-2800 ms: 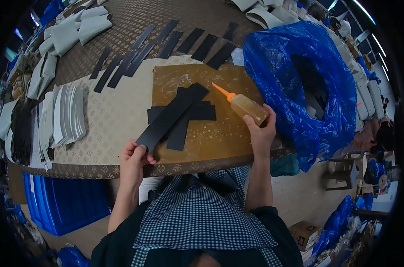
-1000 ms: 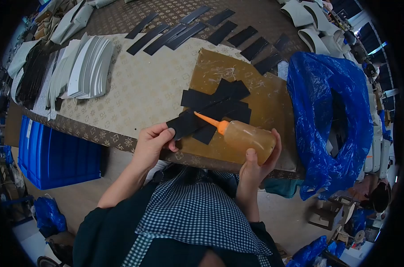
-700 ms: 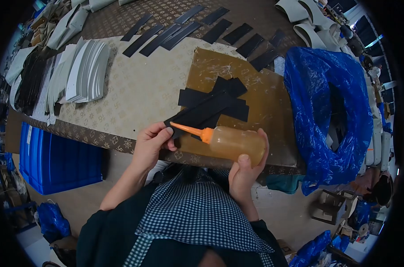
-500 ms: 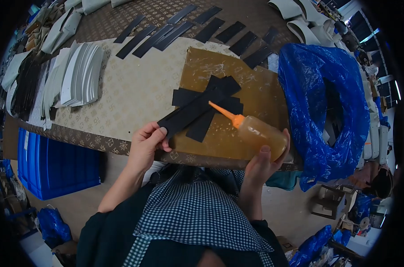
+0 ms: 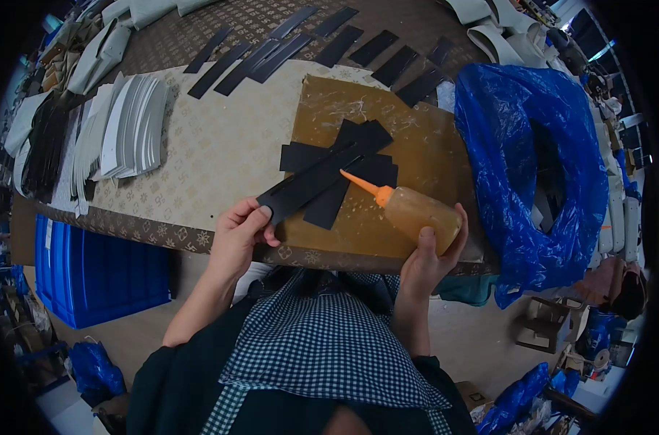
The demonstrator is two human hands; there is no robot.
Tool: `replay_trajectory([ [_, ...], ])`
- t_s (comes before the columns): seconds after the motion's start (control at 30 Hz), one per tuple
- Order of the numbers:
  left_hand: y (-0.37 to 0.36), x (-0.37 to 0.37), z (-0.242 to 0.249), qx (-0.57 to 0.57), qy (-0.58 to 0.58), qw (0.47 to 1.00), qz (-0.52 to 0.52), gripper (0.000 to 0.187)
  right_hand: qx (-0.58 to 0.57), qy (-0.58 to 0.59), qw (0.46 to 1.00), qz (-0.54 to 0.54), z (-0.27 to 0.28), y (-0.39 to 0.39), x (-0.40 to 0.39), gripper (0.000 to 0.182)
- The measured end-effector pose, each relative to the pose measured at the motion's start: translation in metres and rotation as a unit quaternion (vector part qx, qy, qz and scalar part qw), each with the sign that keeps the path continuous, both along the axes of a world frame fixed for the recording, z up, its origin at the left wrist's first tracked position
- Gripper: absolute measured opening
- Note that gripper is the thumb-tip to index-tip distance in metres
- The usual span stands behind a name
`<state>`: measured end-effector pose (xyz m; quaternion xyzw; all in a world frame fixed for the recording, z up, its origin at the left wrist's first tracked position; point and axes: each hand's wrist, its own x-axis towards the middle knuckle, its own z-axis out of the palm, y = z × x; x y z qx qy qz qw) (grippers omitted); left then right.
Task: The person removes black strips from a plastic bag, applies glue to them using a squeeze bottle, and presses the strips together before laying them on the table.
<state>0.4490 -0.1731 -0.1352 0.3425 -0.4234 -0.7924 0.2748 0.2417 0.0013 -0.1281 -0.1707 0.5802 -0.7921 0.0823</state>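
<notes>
Between the thumb and fingers of my left hand is the near end of a long black strip, which slants away to the upper right. It lies over several other black strips, crossed in a pile on a brown board. My right hand wraps around a squeeze bottle of amber liquid, tilted on its side. Its orange nozzle points left, the tip right at the strip's surface. A thin shiny line shows on the strip near the tip.
Several black strips lie spread at the back of the table. White strips are stacked on the left beside dark ones. A blue plastic bag stands right of the board; a blue bin sits below the table's left edge.
The bottle and my right hand have shifted slightly left, with the nozzle tip a little lower along the strip. My left hand keeps its hold. The view has moved slightly.
</notes>
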Motion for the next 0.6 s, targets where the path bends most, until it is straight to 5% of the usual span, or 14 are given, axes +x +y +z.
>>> replay_trajectory([
  [0.37, -0.001, 0.001, 0.001, 0.010, -0.011, 1.000, 0.003, 0.017, -0.001, -0.130, 0.976, 0.174, 0.002, 0.009, 0.046, 0.072],
  [0.6, -0.014, 0.001, 0.010, -0.010, 0.020, 0.999, 0.023, 0.015, -0.168, -0.148, 0.966, 0.130, -0.002, 0.012, -0.004, 0.074],
])
